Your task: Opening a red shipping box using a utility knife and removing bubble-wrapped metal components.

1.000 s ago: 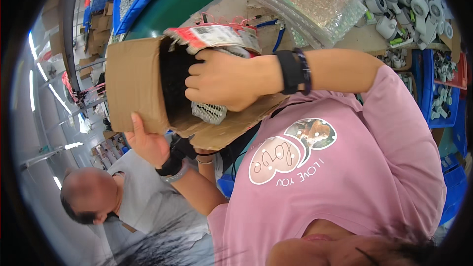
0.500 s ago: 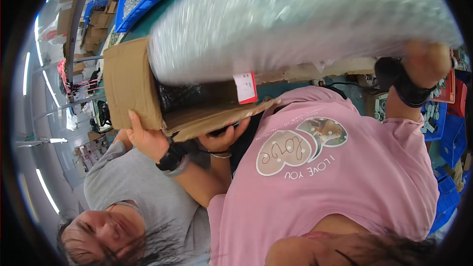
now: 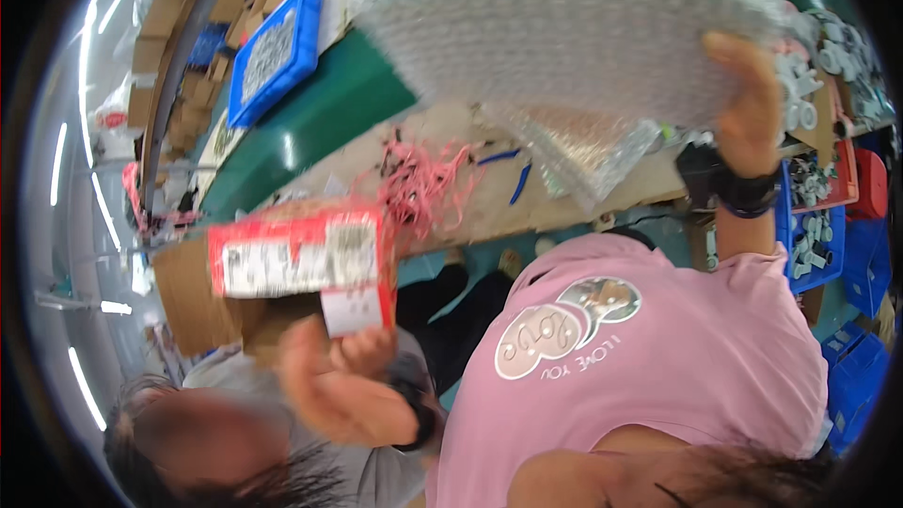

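Observation:
My right hand (image 3: 751, 103) grips the right end of a large sheet of clear bubble wrap (image 3: 564, 42), which is held up over the worktable. My left hand (image 3: 353, 400), smeared by motion, is in front of a brown cardboard box (image 3: 193, 296); whether its fingers touch the box cannot be told. A red-edged packet with white labels (image 3: 301, 254) lies across the box's opening. Other fingers (image 3: 365, 350) show beside the packet's small white label, seemingly those of the person in grey next to me.
Tangled pink cords (image 3: 423, 179) and blue-handled pliers (image 3: 519, 183) lie on the worktable (image 3: 362, 155). A blue tray of small metal parts (image 3: 273, 56) stands at the far left. Bins of white fittings (image 3: 816, 240) are on the right. The person in grey (image 3: 240, 372) is close on my left.
The box has moved left and down, and my left hand has shifted off its flap. The bubble wrap has risen, uncovering the cords and pliers. The packet now shows over the box.

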